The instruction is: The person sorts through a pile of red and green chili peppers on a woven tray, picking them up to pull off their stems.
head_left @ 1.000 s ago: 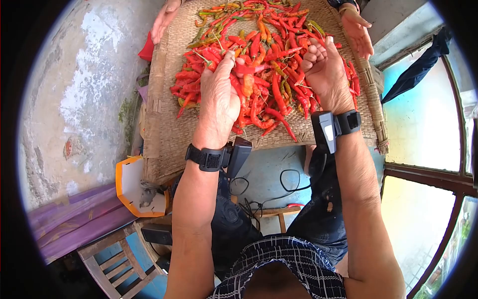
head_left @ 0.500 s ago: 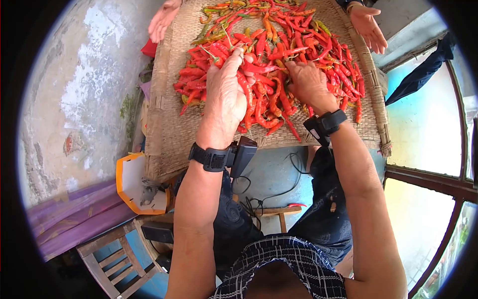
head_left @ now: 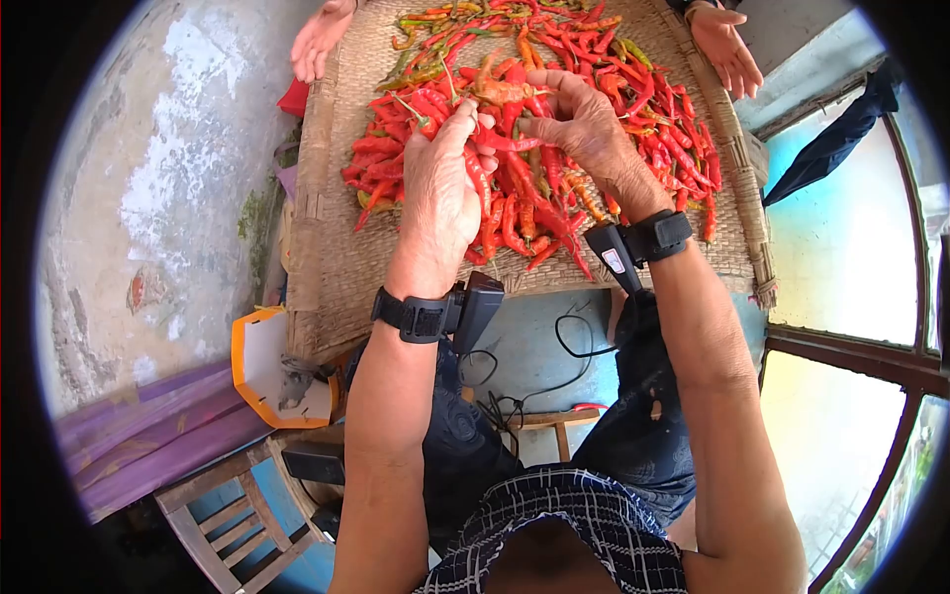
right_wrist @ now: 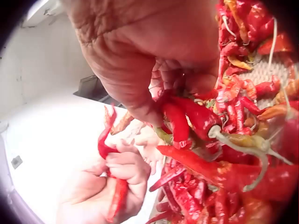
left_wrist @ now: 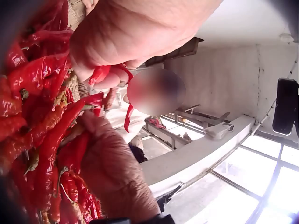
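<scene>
While both hands work over the woven tray (head_left: pixel 327 267), left hand (head_left: pixel 440 198) grips a bunch of red chillies (head_left: pixel 485 188); right hand (head_left: pixel 584 129) pinches one orange chilli (head_left: pixel 500 91) above the pile. Chillies prob. light, thin-skinned, bendy; best held near stem, w/ gentle squeeze.

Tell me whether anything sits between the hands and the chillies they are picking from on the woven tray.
Nothing visible does: the left hand already grips a bunch of red chillies, and the right hand pinches chillies straight from the pile.
</scene>
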